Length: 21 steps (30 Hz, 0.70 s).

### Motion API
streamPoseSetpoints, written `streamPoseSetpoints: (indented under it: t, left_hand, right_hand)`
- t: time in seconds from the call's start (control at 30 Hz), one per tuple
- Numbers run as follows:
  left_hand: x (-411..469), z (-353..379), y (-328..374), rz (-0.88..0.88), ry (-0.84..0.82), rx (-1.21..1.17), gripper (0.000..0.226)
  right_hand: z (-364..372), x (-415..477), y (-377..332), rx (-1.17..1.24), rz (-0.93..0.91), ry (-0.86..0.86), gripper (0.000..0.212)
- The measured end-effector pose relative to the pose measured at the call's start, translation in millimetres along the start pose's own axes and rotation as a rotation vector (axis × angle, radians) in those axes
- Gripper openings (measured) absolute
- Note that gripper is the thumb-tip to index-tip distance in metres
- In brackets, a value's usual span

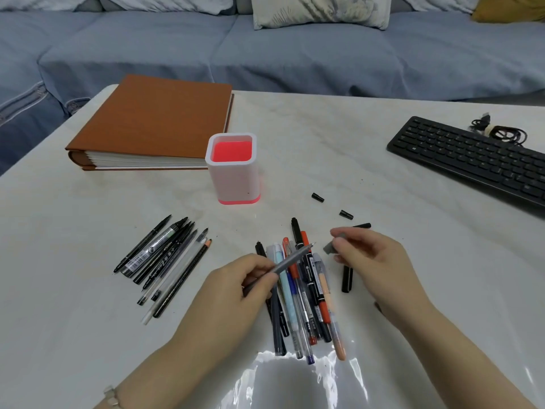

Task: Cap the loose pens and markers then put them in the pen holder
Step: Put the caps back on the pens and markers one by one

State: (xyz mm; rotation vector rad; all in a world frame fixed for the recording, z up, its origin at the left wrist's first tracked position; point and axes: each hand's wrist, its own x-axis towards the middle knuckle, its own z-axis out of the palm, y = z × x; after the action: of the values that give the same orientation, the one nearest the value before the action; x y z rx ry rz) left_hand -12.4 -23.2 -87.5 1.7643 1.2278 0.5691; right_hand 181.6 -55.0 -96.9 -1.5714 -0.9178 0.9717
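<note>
1. Head view, your hands: your left hand (247,278) grips a grey pen (295,256) between thumb and curled fingers, its bare tip pointing up and to the right. Your right hand (371,261) pinches a grey cap (329,247) between thumb and forefinger, just beside that tip but apart from it.
2. Head view, the loose things: a pile of pens (306,305) lies under and between your hands, fanned toward you. A second row of pens (165,261) lies to the left, well apart from the pile. Two small black caps (317,197) lie beyond your right hand, and a black marker (347,278) lies just below its fingers.
3. Head view, the pen holder (233,181): it stands upright past both groups, white with a pink inside, its near-left corner just beside the brown album (153,122).
4. Head view, edges and room: the table (324,137) is bare between the holder and the pens, and from the holder across to the keyboard (472,160) at the right. The album reaches the table's far edge, with the sofa (265,54) behind. A coiled cable (501,131) lies behind the keyboard. The left edge slants away beside the album.
</note>
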Motion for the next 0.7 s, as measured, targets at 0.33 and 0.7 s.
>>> streamPoseSetpoints:
  t: [0.33, 0.7]
  left_hand:
    - [-6.5, 3.3, 16.4, 0.085, -0.054, 0.025, 0.019]
    - [-8.3, 3.6, 17.1, 0.249, 0.026, 0.151, 0.019]
  right_hand:
    - [-4.3, -28.3, -20.9, 0.287, -0.023, 0.022, 0.023]
    - [2.5, -36.5, -20.9, 0.242, -0.036, -0.011, 0.032]
